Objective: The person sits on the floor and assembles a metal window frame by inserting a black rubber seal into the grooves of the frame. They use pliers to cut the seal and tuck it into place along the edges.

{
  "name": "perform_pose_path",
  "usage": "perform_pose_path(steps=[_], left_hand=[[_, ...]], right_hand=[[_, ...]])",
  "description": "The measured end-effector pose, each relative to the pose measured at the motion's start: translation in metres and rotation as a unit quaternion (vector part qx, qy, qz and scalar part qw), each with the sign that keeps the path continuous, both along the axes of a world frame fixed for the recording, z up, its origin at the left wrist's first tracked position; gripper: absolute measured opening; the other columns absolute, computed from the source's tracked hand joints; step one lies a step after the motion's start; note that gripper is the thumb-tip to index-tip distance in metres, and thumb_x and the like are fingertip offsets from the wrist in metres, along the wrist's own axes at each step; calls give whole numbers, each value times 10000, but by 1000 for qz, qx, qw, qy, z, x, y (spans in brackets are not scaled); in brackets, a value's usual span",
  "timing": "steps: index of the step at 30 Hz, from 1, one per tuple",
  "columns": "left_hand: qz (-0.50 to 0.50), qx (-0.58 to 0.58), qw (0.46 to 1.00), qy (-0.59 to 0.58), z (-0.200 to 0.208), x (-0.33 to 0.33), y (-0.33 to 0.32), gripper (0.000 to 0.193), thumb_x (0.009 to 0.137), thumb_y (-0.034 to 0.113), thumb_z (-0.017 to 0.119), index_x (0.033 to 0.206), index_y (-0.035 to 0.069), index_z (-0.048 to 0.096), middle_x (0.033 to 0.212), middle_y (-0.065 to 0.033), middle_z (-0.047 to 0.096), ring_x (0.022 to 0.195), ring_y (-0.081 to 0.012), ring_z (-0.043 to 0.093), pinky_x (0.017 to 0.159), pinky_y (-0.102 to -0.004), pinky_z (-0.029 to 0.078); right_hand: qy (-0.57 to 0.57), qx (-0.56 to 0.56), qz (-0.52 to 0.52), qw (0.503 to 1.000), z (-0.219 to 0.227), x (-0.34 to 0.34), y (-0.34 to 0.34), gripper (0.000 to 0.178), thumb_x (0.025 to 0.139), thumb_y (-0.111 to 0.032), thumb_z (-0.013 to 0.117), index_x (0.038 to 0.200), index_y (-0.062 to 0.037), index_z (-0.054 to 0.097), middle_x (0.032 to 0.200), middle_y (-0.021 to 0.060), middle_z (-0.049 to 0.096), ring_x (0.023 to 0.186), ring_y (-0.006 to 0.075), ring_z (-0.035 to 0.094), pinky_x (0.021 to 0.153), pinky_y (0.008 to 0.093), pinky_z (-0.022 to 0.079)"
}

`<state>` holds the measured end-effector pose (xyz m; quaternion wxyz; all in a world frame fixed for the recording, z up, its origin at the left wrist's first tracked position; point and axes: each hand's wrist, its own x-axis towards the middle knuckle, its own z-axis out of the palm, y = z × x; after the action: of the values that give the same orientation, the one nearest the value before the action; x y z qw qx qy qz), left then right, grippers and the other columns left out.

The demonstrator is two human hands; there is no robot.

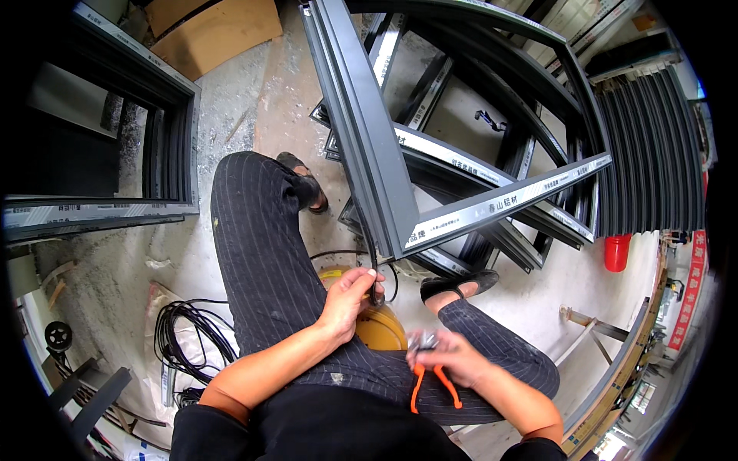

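Note:
My left hand [346,303] is closed around a black rubber strip [374,269], pinched with the thumb on top. The strip runs up along the side of a dark grey metal window frame [369,146], whose near corner stands just beyond my fingers. My right hand [455,359], slightly smeared by motion, grips orange-handled pliers [437,384] near their metal head, the two handles spread and pointing down toward my lap. Whether the jaws are open I cannot make out. Between my knees is a round yellow-brown thing [382,329], partly hidden by my left hand.
More dark frames [500,173] lie stacked crosswise under the near one. Another frame stack [177,146] stands at the left. A coil of black strip [192,338] rests on the floor beside my left leg. Far right are a red bucket [616,252] and dark ribbed panels [649,154].

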<state>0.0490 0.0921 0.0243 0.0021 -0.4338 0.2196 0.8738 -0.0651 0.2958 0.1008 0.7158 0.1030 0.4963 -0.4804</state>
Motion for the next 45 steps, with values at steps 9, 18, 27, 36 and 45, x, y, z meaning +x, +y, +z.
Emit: perform_pose_path(steps=[9,18,27,36,45], left_hand=[[6,4,1000,12,-2,-1,3,203,976,269,552,951,82,626,827,13,616,757,-58,534,680,-217,410],[35,-1,999,8,-4,-1,5,183,969,207,558,1027,51,634,875,21,636,781,-42,537,703,-190,410],[39,26,999,-7,1,-2,2,180,959,189,573,1034,39,638,892,-1,646,793,-68,579,697,-213,456],[23,53,998,37,1,-1,0,236,958,272,594,969,36,607,820,-27,596,757,-116,579,688,-240,510],[25,37,998,37,-10,-3,6,228,974,261,569,980,41,628,832,-12,628,780,-78,544,766,-222,445]], right_hand=[[-236,-45,-71,968,14,4,-23,417,865,1,568,1277,25,513,1046,163,630,1044,292,610,1022,488,431],[520,-41,406,750,40,-44,-73,320,833,-156,669,1127,-31,644,1021,160,592,945,349,567,864,413,469],[552,-187,426,692,2,-71,-91,427,663,-64,645,1088,-48,683,1323,243,468,1240,394,443,1050,434,357],[380,-274,397,789,-18,-44,-88,452,729,-22,613,1180,-32,619,1386,207,390,1288,350,421,1070,392,376],[203,-313,395,839,-15,-22,-81,365,778,17,599,1137,-41,627,1235,119,528,1224,271,479,1011,358,414]])
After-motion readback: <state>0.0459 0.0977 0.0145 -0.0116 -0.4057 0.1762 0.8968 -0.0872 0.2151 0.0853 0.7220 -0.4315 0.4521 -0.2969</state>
